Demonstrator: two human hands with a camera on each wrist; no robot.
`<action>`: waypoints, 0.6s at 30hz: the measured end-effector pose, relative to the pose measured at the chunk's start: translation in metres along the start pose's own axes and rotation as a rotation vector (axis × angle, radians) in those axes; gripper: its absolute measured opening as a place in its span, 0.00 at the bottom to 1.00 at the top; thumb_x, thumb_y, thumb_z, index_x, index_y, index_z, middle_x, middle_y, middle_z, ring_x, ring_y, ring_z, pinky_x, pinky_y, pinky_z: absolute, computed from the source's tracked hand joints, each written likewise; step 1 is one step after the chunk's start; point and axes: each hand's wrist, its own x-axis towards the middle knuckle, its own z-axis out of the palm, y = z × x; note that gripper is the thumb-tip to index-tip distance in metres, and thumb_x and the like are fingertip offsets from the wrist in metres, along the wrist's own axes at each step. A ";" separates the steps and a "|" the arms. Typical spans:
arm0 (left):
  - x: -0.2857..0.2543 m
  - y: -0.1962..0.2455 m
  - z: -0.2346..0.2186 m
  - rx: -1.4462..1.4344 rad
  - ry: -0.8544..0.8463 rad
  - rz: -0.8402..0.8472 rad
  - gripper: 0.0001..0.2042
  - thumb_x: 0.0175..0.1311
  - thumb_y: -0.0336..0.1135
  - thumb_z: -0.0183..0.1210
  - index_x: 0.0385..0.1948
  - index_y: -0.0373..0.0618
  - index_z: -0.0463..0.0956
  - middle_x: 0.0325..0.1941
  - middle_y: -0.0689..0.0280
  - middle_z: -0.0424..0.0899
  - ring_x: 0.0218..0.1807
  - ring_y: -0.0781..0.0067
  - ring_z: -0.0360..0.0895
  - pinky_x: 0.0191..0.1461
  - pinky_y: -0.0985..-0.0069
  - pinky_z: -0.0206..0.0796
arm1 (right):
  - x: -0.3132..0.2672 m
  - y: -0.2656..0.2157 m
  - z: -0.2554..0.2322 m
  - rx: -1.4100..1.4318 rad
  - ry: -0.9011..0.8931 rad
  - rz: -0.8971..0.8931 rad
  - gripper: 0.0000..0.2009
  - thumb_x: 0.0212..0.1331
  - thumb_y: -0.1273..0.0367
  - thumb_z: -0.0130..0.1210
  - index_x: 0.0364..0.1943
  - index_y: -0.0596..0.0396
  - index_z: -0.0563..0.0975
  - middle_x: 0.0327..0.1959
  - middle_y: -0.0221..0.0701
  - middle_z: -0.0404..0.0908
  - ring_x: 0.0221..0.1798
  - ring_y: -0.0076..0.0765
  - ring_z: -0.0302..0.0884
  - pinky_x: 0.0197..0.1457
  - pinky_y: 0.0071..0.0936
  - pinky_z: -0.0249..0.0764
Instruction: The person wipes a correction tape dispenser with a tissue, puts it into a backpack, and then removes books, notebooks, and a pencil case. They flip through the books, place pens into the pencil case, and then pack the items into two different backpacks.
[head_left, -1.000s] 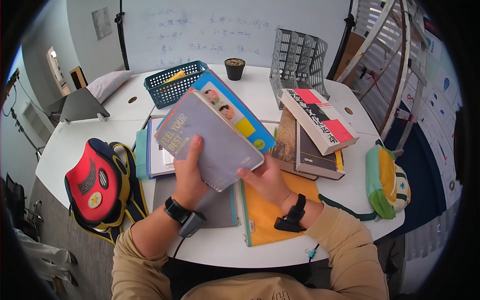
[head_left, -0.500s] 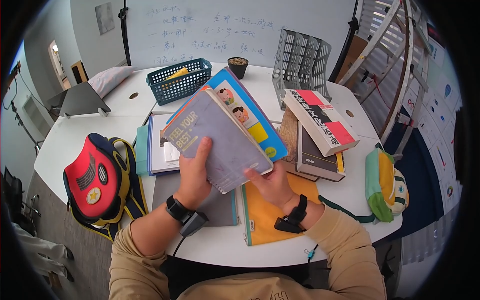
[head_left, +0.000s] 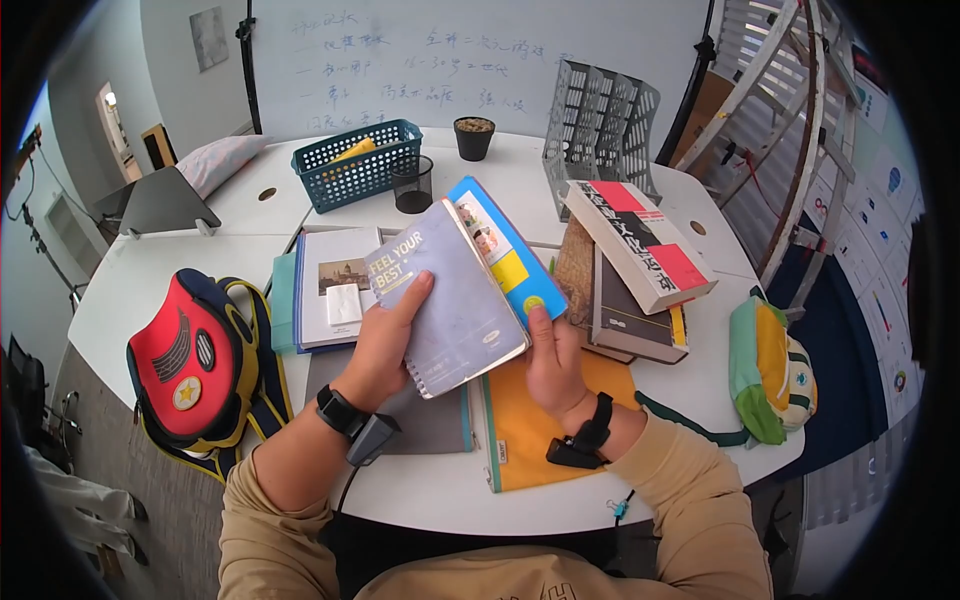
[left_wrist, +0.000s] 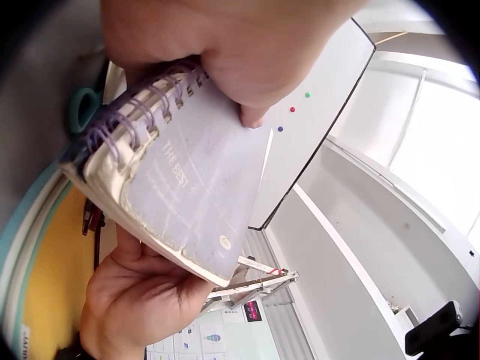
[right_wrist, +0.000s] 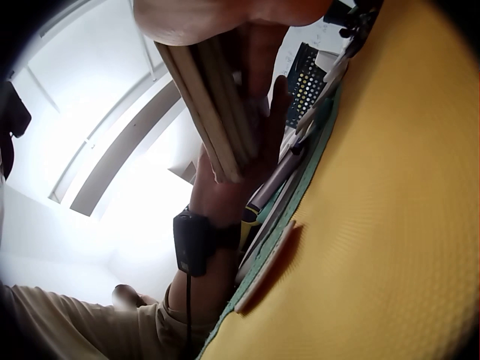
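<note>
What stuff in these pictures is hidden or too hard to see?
- Much of the blue book, head view: the purple notebook lies over it.
- Most fingers of the left hand, head view: hidden behind the notebook.
- The bottom of the yellow thing, head view: behind the basket wall.
- The top of the whiteboard, head view: cut off by the picture's edge.
- Its writing, head view: too faint and small.

Head: bright, fisheye-curved, dark corners | right wrist: left side overexposed

"FEEL YOUR BEST" — printed on the lilac notebook (head_left: 462, 308)
</note>
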 end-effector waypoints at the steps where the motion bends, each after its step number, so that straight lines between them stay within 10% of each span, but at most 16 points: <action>1: 0.001 0.001 -0.002 0.046 0.002 0.011 0.30 0.84 0.50 0.71 0.74 0.36 0.77 0.67 0.58 0.90 0.63 0.64 0.91 0.68 0.62 0.87 | -0.001 0.002 -0.002 -0.060 0.013 -0.027 0.24 0.96 0.55 0.46 0.61 0.66 0.82 0.47 0.30 0.89 0.47 0.20 0.85 0.53 0.26 0.83; 18: -0.011 0.063 -0.034 0.487 0.057 0.207 0.21 0.77 0.39 0.77 0.62 0.32 0.88 0.55 0.58 0.96 0.49 0.69 0.95 0.56 0.68 0.89 | 0.010 0.003 -0.005 0.091 0.107 0.104 0.17 0.92 0.58 0.56 0.64 0.59 0.79 0.51 0.31 0.90 0.41 0.23 0.92 0.39 0.26 0.92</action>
